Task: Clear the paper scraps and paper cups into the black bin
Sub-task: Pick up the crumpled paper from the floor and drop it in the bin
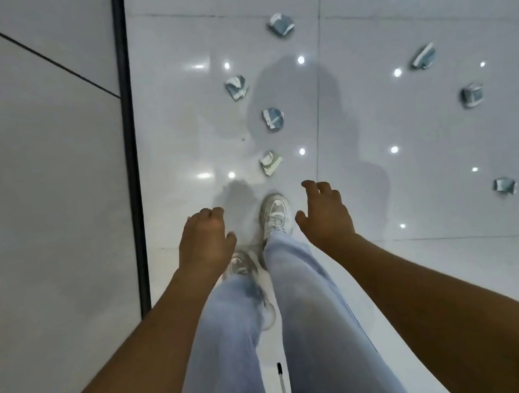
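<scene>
Seven crumpled paper cups on glossy white tile floor [459,269], no black bin in view. Landmark: forward shoe [275,214].

Nearest cup [270,162] just ahead of forward shoe, greenish-white, crushed flat-ish. Second cup [273,119] further ahead of shoe, blue-white, balled up. Third cup [236,88] beyond that, slightly left. Farthest cup [281,24] well ahead of shoe. Right-side cup [424,56] far ahead-right of shoe, lower right cup [472,95] well right of shoe, last cup [504,186] level with shoe, far right near frame edge. All apart from each other, none touching.

Left hand [204,236] empty, fingers loosely curled, hanging just left of forward shoe. Right hand [325,214] empty, fingers spread and relaxed, just right of shoe. Neither touching anything.

Handling, judged: very light, soft, already crushed so no fragility worry; squeeze freely. Thin waxed paper on polished tile likely to skate away if nudged sideways, so better come straight down and pinch a raised fold or rolled rim, thumb against two fingers. Several likely to fit in one hand if compressed. Loose flaps may spring open; grip across the bulk, not a single torn edge. Separate paper scraps not discernible.

Grey wall panel [36,192] with black trim strip [135,179] left of shoe. Pale jeans, thin white stick [282,388] behind shoe.
</scene>
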The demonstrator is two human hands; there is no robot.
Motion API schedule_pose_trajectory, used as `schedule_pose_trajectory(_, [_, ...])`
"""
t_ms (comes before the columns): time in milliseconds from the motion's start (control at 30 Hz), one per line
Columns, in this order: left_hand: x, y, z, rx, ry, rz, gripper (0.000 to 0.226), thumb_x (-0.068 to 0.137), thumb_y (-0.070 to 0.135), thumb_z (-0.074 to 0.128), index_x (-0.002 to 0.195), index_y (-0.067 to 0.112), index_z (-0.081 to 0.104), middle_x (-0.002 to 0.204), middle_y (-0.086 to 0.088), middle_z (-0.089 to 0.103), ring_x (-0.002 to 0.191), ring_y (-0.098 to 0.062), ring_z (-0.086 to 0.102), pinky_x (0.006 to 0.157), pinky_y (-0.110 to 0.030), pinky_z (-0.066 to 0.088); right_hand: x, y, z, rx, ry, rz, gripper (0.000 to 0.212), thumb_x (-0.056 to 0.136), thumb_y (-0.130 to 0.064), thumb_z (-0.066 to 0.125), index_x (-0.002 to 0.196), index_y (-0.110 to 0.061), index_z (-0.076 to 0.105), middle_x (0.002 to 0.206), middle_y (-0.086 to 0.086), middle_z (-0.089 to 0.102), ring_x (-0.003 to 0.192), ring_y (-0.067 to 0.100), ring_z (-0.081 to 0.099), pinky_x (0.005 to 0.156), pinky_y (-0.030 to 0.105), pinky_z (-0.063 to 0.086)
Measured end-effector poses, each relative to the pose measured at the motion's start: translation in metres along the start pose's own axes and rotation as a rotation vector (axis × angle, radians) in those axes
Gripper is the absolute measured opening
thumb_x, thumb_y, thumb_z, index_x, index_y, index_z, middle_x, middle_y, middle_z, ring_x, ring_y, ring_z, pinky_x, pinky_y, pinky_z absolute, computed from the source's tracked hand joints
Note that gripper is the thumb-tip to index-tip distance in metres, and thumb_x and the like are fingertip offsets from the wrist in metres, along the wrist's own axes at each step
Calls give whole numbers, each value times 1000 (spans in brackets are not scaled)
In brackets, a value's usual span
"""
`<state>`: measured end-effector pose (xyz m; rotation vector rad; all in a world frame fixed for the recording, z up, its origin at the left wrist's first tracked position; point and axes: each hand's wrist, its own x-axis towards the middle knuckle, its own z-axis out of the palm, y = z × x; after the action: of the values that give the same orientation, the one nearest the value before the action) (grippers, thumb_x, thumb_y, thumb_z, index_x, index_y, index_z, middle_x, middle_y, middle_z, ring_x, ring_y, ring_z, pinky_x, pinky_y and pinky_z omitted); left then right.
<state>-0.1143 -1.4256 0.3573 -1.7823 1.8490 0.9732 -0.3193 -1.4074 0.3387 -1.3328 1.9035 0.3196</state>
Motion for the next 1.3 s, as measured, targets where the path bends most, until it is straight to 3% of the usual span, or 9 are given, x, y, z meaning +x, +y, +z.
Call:
schedule_pose_trajectory(300, [115, 11, -5, 42, -20, 181, 42, 92, 22, 53, 131, 8, 47, 129, -12, 52, 118, -28, 47, 100, -33, 37, 89, -11, 40, 34, -29, 46, 56, 91, -20, 55, 143, -15, 32, 138, 10, 42, 118, 29, 45, 90, 38, 43])
schedule_pose_trajectory(567, [234, -34, 105, 118, -105, 236, 39, 90, 19, 54, 126, 5, 50, 125, -13, 53, 115, -28, 47, 95, -35, 38, 220, 23, 165, 120, 24, 96, 62, 90, -26, 60, 143, -13, 31, 140, 13, 39, 123, 32, 41, 94, 42, 43])
schedule_pose_trajectory(767, [297, -56, 192, 98, -91, 279, 44, 91, 24, 56, 132, 11, 46, 131, -8, 51, 121, -24, 45, 95, -32, 39, 318, 48, 252, 116, 86, 85, 92, 80, -37, 75, 149, -15, 19, 156, 14, 19, 142, 32, 21, 112, 41, 31])
schedule_pose_trajectory(833, [309, -59, 212, 91, -78, 302, 47, 92, 26, 57, 136, 13, 44, 135, -7, 49, 124, -23, 44, 98, -32, 39, 340, 52, 272, 105, 140, 86, 94, 78, -32, 77, 149, -13, 19, 154, 15, 22, 142, 32, 22, 115, 40, 30])
schedule_pose_trajectory(1000, [331, -61, 232, 67, -86, 344, 48, 94, 25, 54, 138, 13, 41, 138, -6, 46, 126, -21, 42, 99, -30, 37, 363, 59, 292, 120, 320, 29, 55, 85, -10, 61, 136, -8, 41, 137, 12, 41, 129, 27, 34, 100, 33, 40])
schedule_pose_trajectory(1167, [339, -45, 220, 61, -106, 320, 51, 93, 24, 57, 140, 15, 39, 140, -5, 45, 125, -21, 44, 98, -29, 39, 346, 59, 276, 215, 260, -4, 55, 83, -9, 66, 133, -11, 45, 134, 8, 42, 126, 24, 35, 89, 31, 45])
schedule_pose_trajectory(1300, [334, -27, 195, 91, -146, 327, 70, 89, 20, 65, 147, 16, 26, 147, -6, 38, 131, -24, 40, 102, -32, 40, 306, 40, 247, 271, 220, -96, 60, 78, -8, 71, 133, -10, 47, 133, 10, 45, 127, 25, 36, 89, 30, 46])
